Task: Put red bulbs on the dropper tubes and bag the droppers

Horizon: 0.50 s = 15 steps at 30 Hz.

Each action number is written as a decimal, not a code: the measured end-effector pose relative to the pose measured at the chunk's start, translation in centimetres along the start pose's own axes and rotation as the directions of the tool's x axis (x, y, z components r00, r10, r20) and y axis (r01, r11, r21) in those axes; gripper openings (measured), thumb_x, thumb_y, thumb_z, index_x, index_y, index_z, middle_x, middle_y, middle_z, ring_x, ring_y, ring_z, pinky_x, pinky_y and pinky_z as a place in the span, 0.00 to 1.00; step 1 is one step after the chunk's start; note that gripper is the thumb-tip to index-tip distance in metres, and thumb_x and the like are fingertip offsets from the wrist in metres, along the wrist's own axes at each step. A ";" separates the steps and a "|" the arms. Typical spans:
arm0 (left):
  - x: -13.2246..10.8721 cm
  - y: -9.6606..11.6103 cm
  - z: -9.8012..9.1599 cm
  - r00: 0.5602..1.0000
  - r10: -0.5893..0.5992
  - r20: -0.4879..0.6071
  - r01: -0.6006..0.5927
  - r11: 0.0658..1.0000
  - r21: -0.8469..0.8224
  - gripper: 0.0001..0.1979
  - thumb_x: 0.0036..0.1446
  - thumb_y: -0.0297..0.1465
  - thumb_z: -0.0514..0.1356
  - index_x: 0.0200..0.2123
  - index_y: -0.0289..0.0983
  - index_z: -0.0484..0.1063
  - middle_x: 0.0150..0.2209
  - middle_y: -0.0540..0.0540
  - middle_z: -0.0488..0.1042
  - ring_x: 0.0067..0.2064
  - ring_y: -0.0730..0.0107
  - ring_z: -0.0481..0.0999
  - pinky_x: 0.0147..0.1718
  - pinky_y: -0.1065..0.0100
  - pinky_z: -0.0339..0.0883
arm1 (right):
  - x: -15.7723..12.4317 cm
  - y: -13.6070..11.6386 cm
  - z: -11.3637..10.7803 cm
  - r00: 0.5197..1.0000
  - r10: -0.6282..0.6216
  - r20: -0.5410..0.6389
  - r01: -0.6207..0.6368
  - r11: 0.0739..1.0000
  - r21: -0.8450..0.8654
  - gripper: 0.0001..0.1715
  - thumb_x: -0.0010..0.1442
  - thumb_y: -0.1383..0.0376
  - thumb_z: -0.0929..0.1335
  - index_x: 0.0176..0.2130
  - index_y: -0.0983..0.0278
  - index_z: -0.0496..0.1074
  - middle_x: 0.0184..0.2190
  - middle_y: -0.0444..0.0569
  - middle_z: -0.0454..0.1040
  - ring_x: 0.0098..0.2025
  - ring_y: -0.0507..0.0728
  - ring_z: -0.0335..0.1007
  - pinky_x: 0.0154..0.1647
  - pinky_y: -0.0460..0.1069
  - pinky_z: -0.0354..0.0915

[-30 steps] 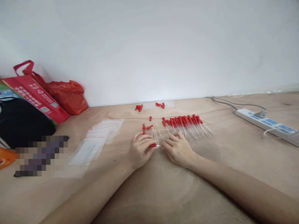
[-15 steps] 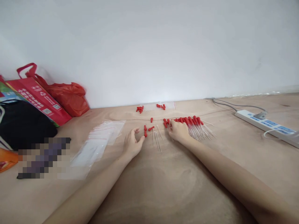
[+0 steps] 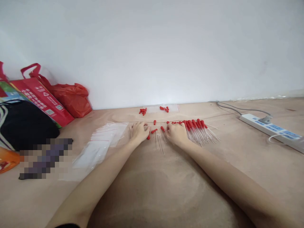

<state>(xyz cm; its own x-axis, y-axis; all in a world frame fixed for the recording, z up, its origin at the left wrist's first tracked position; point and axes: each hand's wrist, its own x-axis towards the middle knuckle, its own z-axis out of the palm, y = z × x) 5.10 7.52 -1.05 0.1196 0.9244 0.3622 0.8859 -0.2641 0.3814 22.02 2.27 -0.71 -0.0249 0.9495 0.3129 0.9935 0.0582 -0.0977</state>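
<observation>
Before a pale wall, the wooden desk bore, at right, a row of thin clear tubes with red bulbs fitted, seemingly the finished share. Several bare clear tubes and loose red bulbs lay unjoined. The left hand curled its fingers beside bulbs; the right hand bent its fingers at the row's left end. Neither grip could be told.
</observation>
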 end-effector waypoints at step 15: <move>6.1 3.4 3.2 0.999 0.010 0.032 -0.006 0.992 -0.127 0.01 0.47 0.27 0.59 0.26 0.35 0.68 0.32 0.43 0.72 0.40 0.60 0.71 0.41 0.62 0.61 | 2.1 -2.8 0.4 0.966 0.112 0.233 -0.105 0.994 -0.040 0.16 0.53 0.73 0.59 0.34 0.69 0.74 0.34 0.61 0.74 0.40 0.63 0.68 0.42 0.56 0.48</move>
<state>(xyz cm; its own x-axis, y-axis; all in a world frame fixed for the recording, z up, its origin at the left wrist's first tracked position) 10.23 13.11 -0.25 0.1430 0.9299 0.3389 0.8211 -0.3026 0.4840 19.14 4.26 -0.15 0.0611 0.9956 0.0715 0.9942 -0.0544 -0.0926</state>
